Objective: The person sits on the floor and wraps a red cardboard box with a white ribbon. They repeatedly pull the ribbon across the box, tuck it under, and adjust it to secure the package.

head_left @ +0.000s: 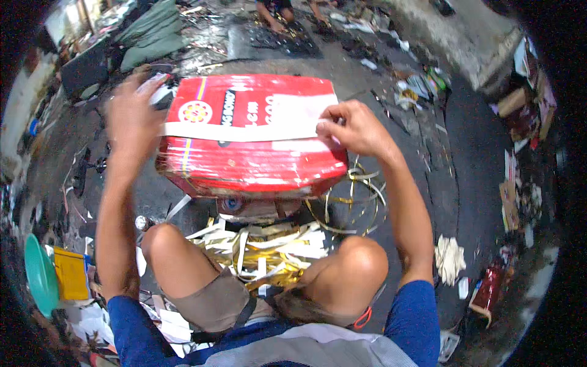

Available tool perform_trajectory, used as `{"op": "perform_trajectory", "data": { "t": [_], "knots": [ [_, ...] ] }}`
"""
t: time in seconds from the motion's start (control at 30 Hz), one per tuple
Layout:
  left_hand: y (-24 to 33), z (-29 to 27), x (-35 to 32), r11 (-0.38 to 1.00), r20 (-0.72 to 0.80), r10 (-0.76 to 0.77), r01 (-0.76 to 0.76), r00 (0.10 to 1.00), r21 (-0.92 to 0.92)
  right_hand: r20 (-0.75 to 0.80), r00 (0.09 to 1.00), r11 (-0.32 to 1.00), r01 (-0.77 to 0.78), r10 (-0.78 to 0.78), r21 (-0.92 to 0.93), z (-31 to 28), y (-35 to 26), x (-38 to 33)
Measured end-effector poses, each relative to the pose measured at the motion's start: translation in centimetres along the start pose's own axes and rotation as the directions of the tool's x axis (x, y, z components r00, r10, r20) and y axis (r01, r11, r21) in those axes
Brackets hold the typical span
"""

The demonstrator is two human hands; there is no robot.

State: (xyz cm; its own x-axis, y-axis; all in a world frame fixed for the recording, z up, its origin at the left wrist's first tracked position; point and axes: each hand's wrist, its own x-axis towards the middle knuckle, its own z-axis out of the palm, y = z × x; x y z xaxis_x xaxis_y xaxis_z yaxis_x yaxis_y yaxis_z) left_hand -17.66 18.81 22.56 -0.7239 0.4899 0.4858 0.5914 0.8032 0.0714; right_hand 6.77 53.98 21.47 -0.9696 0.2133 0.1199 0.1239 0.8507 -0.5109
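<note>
In front of me stands a red cardboard box (244, 165) with a glossy, ridged near side. Across its top runs a flat white strip (244, 131), reaching from the left edge to the right part. My right hand (351, 128) is closed in a pinch on the strip's right end, over the box's right edge. Beside the left edge is my left hand (131, 113), near the strip's other end; motion smears its fingers, so I cannot tell what they hold. Between my knees lies a pile of white and gold strips (263, 251).
The box rests on a low support, mostly hidden. Coiled gold and white strips (351, 199) lie right of it. A green basin (41, 275) and a yellow box (71, 273) are at left. A crumpled cloth (450, 260) lies at right. Another person's hand (278, 27) shows far ahead.
</note>
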Motion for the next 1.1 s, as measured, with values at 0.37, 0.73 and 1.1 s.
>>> {"op": "perform_trajectory", "data": {
  "t": [0.37, 0.73, 1.1],
  "knots": [
    [22.0, 9.8, -1.2, 0.361, -0.094, 0.398, -0.25, 0.913, -0.899, -0.34, 0.94, 0.996, -0.011, -0.021, -0.091, 2.3, -0.6, -1.5],
    [21.3, 10.0, -1.6, 0.368, -0.126, 0.49, -0.336, 0.862, -0.867, -0.321, 0.913, 0.964, 0.207, -0.253, -0.169, 2.1, 1.1, -2.7],
    [21.2, 10.5, -1.2, 0.353, -0.151, 0.48, -0.347, 0.864, -0.869, -0.339, 0.911, 0.972, 0.221, -0.236, -0.083, 1.8, 1.7, -2.3]
  ]
}}
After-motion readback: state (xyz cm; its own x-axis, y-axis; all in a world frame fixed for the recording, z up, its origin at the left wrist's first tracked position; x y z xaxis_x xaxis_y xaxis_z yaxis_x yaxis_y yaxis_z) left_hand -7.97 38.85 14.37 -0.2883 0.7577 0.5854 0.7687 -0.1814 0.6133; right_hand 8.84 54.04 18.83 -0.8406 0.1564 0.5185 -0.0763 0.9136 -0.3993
